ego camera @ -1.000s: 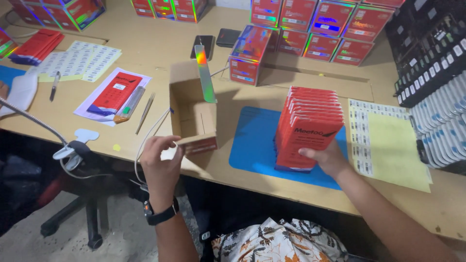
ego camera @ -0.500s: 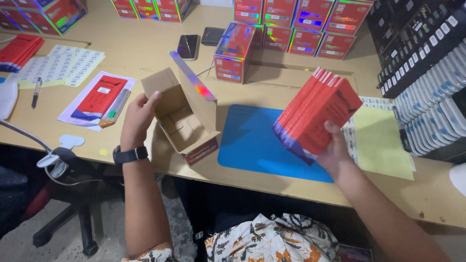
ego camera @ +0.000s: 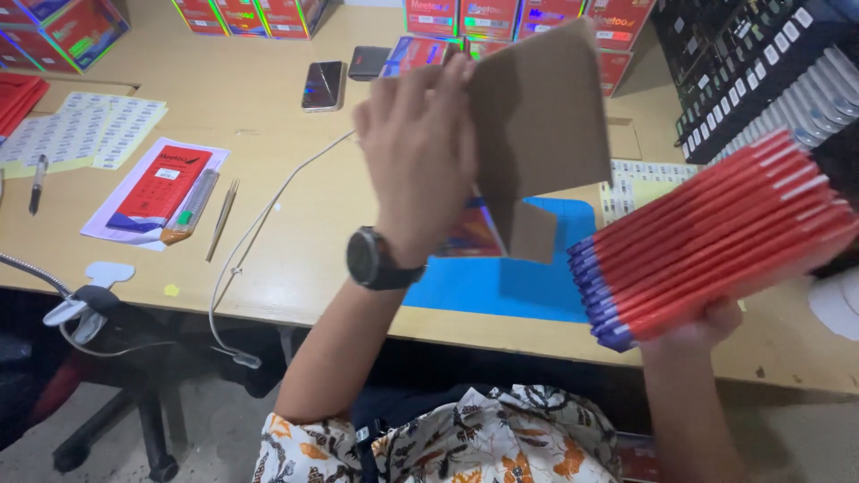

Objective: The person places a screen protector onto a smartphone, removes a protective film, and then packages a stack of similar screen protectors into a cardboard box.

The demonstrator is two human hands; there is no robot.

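Left hand point(ego camera: 420, 161) lifts a brown cardboard box point(ego camera: 541, 116) above the desk point(ego camera: 286, 224), w/ a black watch point(ego camera: 376, 259) on the wrist. Right hand point(ego camera: 698, 326) grips a tilted stack of red packs point(ego camera: 716, 237). Blue mat point(ego camera: 528, 282) underneath; phone point(ego camera: 324, 85) further back.

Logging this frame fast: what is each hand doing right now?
Left hand: closed on the brown cardboard box, lifted above the desk.
Right hand: closed under a stack of red flat packs, holding it up.

The left hand point(ego camera: 420, 152) is motion-blurred, the right hand point(ego camera: 693, 326) mostly hidden beneath the red packet stack point(ego camera: 707, 237) — fingers unseen.
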